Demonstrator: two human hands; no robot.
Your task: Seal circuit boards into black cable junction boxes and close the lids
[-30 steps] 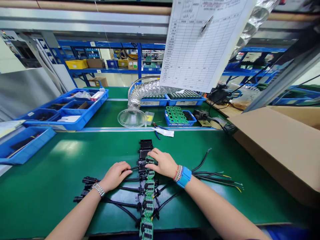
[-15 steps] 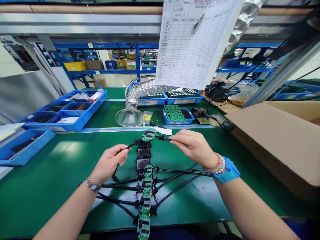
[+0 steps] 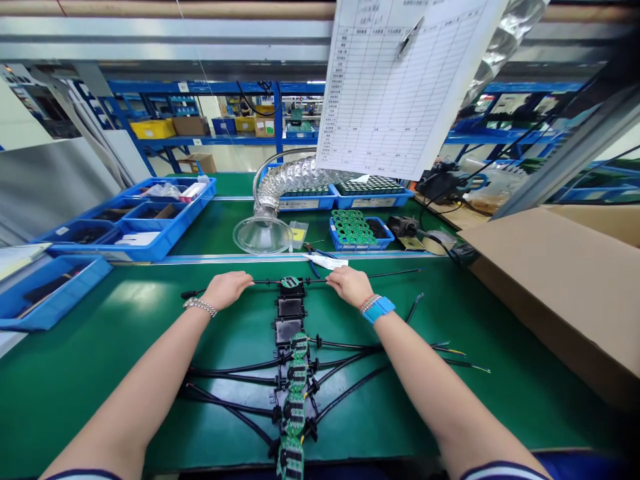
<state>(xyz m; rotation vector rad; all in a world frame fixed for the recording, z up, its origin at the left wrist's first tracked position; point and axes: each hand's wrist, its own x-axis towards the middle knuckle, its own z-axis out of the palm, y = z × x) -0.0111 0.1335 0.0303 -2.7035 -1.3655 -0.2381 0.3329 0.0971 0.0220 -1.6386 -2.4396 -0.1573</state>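
Note:
My left hand (image 3: 227, 289) is closed on a black cable (image 3: 266, 283) that runs to the left side of a round green circuit board (image 3: 290, 283). On the other side, my right hand (image 3: 350, 285) pinches a second black cable (image 3: 316, 281) leading from the same board. Both cables are stretched out nearly level, and the board lies at the farthest black housing (image 3: 295, 291) of a row. Nearer me are two housings without boards, one a black tray (image 3: 291, 307). Closer still, several boards (image 3: 297, 375) sit along the row with black cables (image 3: 340, 346) going out both sides.
A clear funnel hood (image 3: 263, 235) on a foil duct stands behind the row. Pliers (image 3: 314, 265) and a white packet (image 3: 327, 261) lie near the metal strip. Blue bins (image 3: 145, 250) stand left, a bin of boards (image 3: 363, 245) behind, a cardboard box (image 3: 555, 287) right. A paper form (image 3: 390, 87) hangs above.
The board with its two cables has come down onto the farthest housing. Both hands have moved away from me, the right one also leftward, and the cables are now straighter.

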